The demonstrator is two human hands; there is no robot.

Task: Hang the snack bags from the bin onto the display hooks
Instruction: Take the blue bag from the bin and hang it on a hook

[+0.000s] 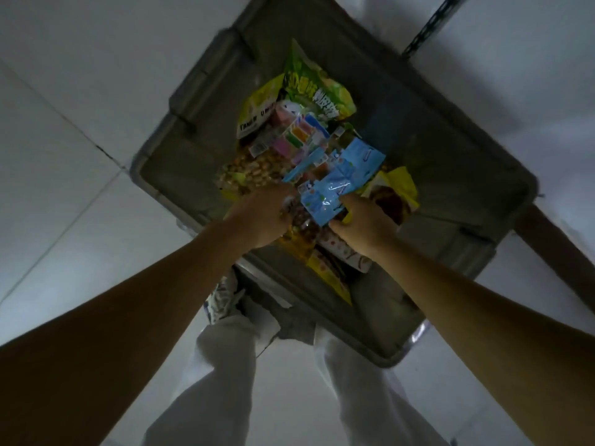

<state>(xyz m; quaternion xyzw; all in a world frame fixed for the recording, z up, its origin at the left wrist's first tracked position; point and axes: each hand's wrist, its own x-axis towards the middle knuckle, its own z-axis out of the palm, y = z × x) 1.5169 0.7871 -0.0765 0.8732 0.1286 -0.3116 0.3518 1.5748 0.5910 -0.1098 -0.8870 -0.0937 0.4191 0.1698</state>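
Grey plastic bin (434, 162) holds snack bags (309, 101). The right hand (360, 226) pinches a blue bag (341, 181) by its six-o'clock end. The left hand (260, 217), at its nine o'clock, reaches into the pile; I cannot tell its grasp.

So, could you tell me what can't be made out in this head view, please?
- Display hooks: outside the frame; the head view looks down into the bin.
- Grip of the left hand and right hand: fingertips are buried among the snack bags.
- Print on the blue bag: blurred and dim.
- Lower bags: covered by those on top.
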